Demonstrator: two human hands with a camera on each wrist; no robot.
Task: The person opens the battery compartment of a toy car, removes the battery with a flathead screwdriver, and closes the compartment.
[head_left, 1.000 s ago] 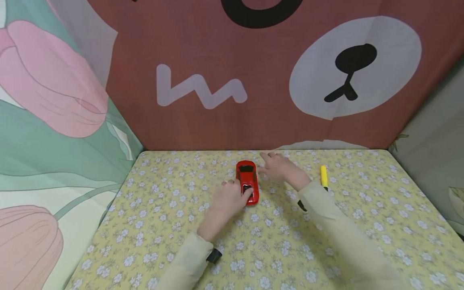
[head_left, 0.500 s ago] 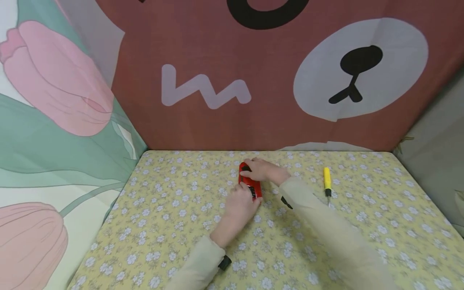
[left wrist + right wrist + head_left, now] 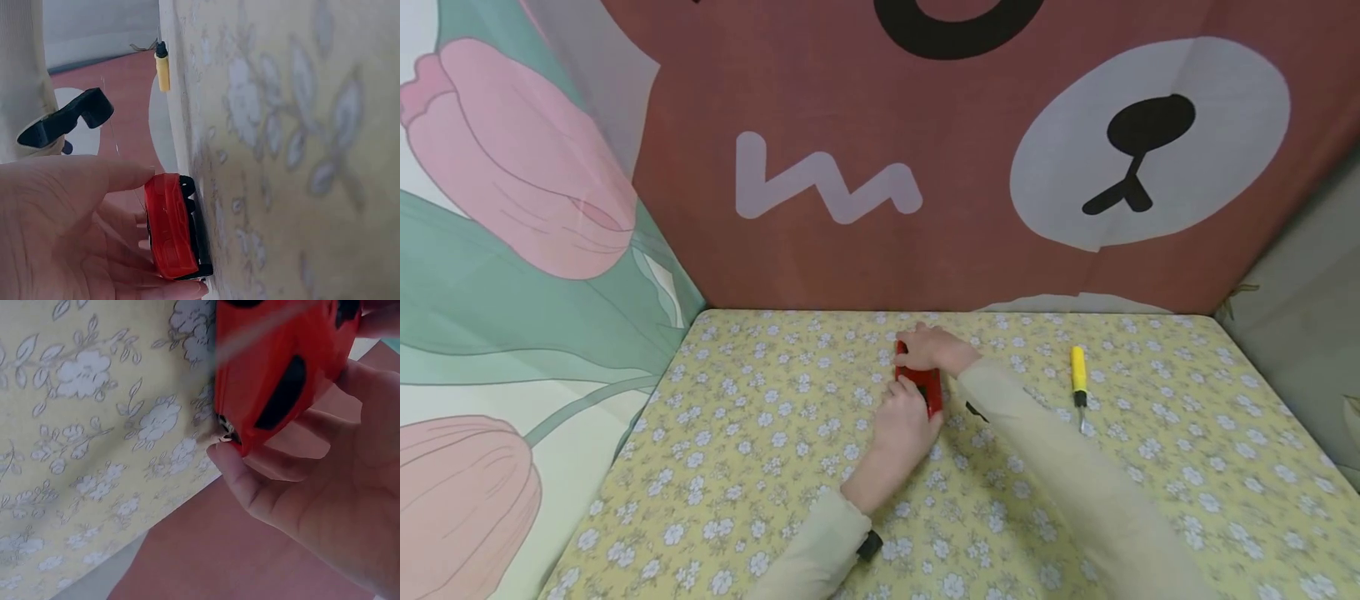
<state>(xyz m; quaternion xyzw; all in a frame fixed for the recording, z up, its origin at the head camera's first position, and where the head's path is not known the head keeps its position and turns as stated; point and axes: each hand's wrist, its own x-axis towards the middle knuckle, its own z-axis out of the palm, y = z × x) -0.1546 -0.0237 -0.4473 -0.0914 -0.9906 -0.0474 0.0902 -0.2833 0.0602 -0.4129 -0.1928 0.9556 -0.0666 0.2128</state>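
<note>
A red toy car (image 3: 929, 384) with dark windows is at the middle back of the table, mostly covered by the two hands. My left hand (image 3: 902, 423) grips its near end; in the left wrist view the thumb and fingers lie on opposite sides of the red body (image 3: 169, 228), its black wheels close to the cloth. Around the far end, my right hand (image 3: 929, 348) holds the car from above. The right wrist view shows a fingertip (image 3: 228, 462) beside a wheel and a dark side window (image 3: 282, 392) in front of the palm.
A screwdriver (image 3: 1078, 371) with a yellow handle lies to the right of the hands. Yellow flowered cloth (image 3: 760, 467) covers the table. A brown bear-print curtain (image 3: 820, 267) hangs along the back edge, with a tulip-print curtain (image 3: 542, 167) on the left.
My right hand has come left from beside the car onto its far end. My left hand has shifted slightly around the near end. The screwdriver has stayed in place.
</note>
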